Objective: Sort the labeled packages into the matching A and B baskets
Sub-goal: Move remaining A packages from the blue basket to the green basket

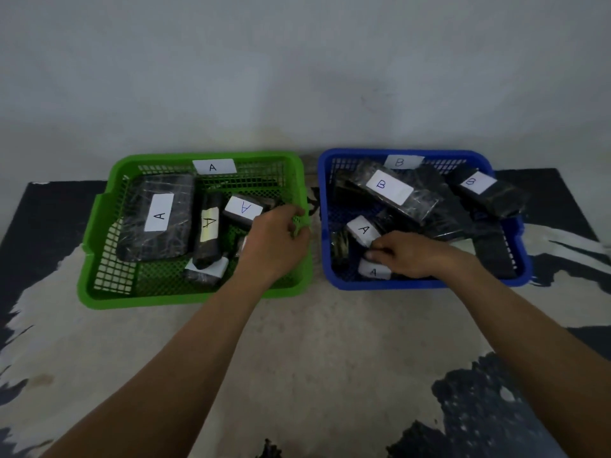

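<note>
The green basket [99, 279] tagged A stands on the left and holds several black wrapped packages with A labels, such as a large one [157, 218]. My left hand [274, 241] hovers over its right side, fingers loosely curled at the rim, holding nothing I can see. The blue basket [515, 276] tagged B stands on the right with black packages labelled B [390, 190] and two labelled A. My right hand [410, 256] reaches into its front left and pinches the edge of an A package [362, 231]. Another A package [373, 271] lies just below that hand.
Both baskets sit on a black and cream patterned mat [314, 342] against a plain grey wall [297, 77]. A narrow gap separates the baskets. Open mat lies in front of them, crossed by my forearms.
</note>
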